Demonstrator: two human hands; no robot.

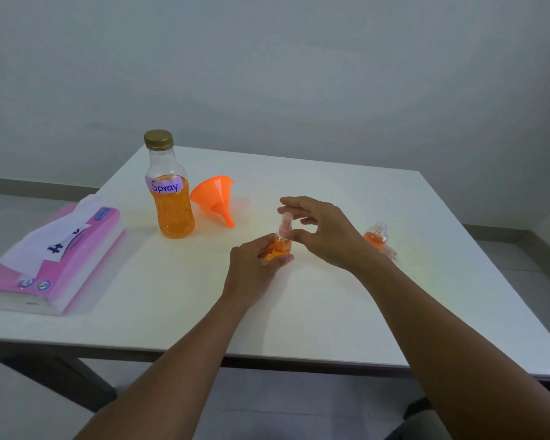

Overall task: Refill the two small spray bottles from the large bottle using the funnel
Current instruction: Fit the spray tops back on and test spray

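A small spray bottle (281, 246) with orange liquid stands on the white table (315, 306) at the centre, and my left hand (251, 271) grips its body. My right hand (324, 231) pinches the bottle's clear spray head (285, 222) between thumb and fingers. A second small bottle (376, 235), uncapped and holding some orange liquid, stands to the right behind my right wrist. The large bottle (171, 192) labelled "Spray", gold cap on, stands at the back left, about two-thirds full of orange liquid. Beside it the orange funnel (216, 198) lies on its side.
A pink pack of tissues (54, 258) lies at the table's left edge. A small clear piece, perhaps the second bottle's spray head (391, 251), lies by my right wrist. A pale wall stands behind the table.
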